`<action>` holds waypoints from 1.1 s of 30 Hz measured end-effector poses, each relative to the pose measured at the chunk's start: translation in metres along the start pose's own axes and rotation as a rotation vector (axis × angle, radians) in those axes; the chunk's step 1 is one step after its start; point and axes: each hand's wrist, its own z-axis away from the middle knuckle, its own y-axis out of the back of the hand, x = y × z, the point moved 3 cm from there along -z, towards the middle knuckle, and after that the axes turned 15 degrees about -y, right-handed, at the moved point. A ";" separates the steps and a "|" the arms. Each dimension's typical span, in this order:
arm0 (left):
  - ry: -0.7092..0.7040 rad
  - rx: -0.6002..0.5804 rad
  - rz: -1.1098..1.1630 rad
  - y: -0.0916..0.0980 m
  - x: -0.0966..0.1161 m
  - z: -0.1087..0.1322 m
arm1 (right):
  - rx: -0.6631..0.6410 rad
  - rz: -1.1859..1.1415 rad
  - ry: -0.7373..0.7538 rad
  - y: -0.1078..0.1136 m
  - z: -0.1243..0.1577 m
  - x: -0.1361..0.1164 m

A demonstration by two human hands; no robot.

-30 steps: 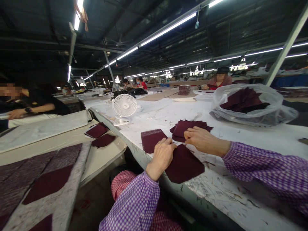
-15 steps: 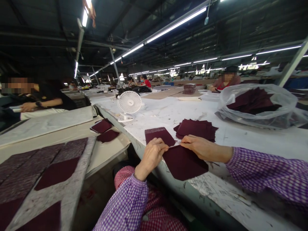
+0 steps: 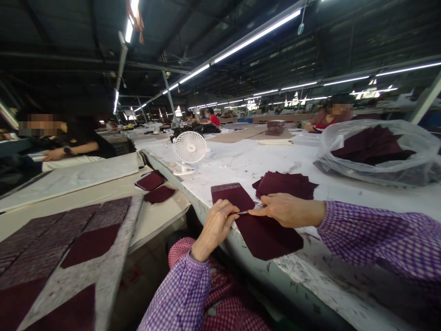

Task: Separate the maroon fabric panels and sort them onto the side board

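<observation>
The left hand [image 3: 217,225] has a closed grip, thumb against fingers, on the upper edge of a maroon piece [image 3: 268,236], which lies along the near edge of the white counter [image 3: 234,161]. The right hand [image 3: 287,209] comes in from the other side, its index finger stretched to that same upper edge, just beside the left fingertips; its other fingers are curled, and I cannot tell whether its grip pinches the piece. A thin, pale line shows on the edge between the two hands. Just beyond the left hand, also by the near edge, lies a maroon stack [image 3: 232,193] with a greyish striped end. Beyond the right hand, farther in from that edge, sits a loose, fanned pile [image 3: 287,185] of maroon pieces. A white fan [image 3: 189,148] stands close to the counter's left edge, and a translucent bag [image 3: 325,170] holding more maroon pieces rests well to the right. On a cream side table [image 3: 163,220] to the left, maroon scraps [image 3: 159,194] lie near its right corner, and a pale board [image 3: 115,250] carries rows of maroon panels [image 3: 91,243]. Behind the side table sits a person in dark clothing [image 3: 82,142].
</observation>
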 end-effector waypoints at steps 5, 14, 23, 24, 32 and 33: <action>-0.006 0.004 0.007 0.001 0.000 0.002 | -0.073 0.071 -0.019 0.005 -0.001 0.000; 0.024 0.067 0.112 0.005 -0.005 0.009 | -0.017 0.222 -0.038 0.007 -0.011 -0.024; 0.142 0.006 0.058 0.004 -0.011 0.003 | -0.111 -0.263 -0.187 -0.004 -0.018 0.012; 0.144 -0.037 0.014 0.004 -0.009 0.000 | -0.143 -0.326 -0.172 -0.005 -0.020 0.016; 0.036 -0.285 -0.349 -0.003 0.008 -0.025 | 0.028 -0.552 -0.436 -0.002 -0.015 0.101; 0.014 -0.300 -0.376 -0.005 0.010 -0.027 | 0.066 -0.521 -0.526 -0.007 -0.013 0.116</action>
